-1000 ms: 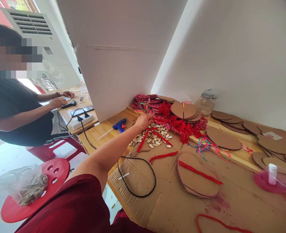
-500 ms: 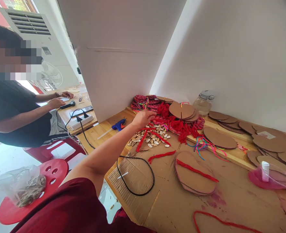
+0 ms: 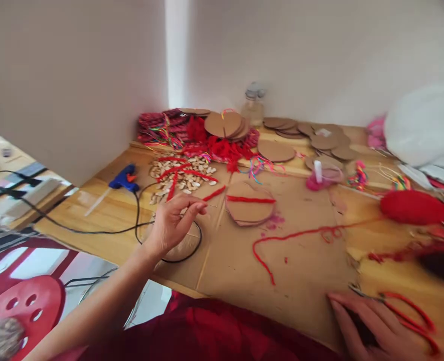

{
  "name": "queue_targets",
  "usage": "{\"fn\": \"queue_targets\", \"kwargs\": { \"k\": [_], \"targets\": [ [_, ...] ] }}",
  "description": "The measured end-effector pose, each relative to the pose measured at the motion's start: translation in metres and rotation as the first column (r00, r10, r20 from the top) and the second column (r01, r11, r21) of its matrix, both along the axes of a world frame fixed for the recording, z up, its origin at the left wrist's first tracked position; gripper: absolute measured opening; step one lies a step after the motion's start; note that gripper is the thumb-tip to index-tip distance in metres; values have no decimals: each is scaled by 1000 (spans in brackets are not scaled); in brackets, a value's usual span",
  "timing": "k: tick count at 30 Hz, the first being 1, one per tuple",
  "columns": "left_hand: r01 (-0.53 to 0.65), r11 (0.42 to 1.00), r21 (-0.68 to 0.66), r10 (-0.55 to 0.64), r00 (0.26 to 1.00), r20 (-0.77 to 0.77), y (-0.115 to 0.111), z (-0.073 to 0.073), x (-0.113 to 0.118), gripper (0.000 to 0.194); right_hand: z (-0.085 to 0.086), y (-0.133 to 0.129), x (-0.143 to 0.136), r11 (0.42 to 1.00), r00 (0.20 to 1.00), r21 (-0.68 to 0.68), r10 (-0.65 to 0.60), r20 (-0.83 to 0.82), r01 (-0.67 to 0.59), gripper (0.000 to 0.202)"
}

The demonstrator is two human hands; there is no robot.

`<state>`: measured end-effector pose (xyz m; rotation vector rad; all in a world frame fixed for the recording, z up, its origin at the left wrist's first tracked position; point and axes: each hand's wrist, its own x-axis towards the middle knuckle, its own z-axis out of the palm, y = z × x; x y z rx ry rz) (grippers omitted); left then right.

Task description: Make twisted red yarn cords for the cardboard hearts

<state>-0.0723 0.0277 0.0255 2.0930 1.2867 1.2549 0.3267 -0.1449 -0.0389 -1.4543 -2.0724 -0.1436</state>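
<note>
My left hand (image 3: 176, 220) is over the cardboard sheet (image 3: 214, 271), its fingers curled and thumb near the index finger. Whether something small sits in that pinch I cannot make out. Just beyond its fingertips is a short red yarn piece (image 3: 214, 193). A round cardboard disc (image 3: 250, 213) to the right carries another red yarn strip (image 3: 250, 200) across it. At the lower right my right hand (image 3: 380, 321) lies with fingers stretched out, beside red-handled scissors (image 3: 408, 313). A long red strand runs from a red yarn ball (image 3: 413, 206) onto the cardboard.
Peanut shells (image 3: 186, 173) lie under red yarn pieces. A blue glue gun (image 3: 126, 178) with a black cord is at the left. Behind are stacked cardboard discs (image 3: 327, 138), a glass jar (image 3: 254, 105) and red woven pieces (image 3: 154, 128). A red stool (image 3: 29, 321) stands lower left.
My left hand has drawn back from the shell pile toward me. The view has swung right, bringing my right hand, scissors and yarn ball into sight; the co-worker is out of view.
</note>
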Motion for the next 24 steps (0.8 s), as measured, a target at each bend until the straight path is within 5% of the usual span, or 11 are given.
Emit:
{"fn": "queue_targets", "kwargs": {
  "k": [6, 16, 24],
  "targets": [
    [151, 987, -63, -158, 980, -125, -33, -25, 41, 18, 11, -3, -17, 995, 990, -24, -103, -96, 101, 12],
    [479, 866, -142, -499, 817, -288, -60, -23, 87, 17, 13, -11, -20, 997, 978, -32, -82, -192, 77, 11],
    [501, 863, -60, -501, 837, -220, -69, -35, 102, 12, 8, -18, -22, 996, 963, -9, -92, -253, 92, 15]
  ]
}}
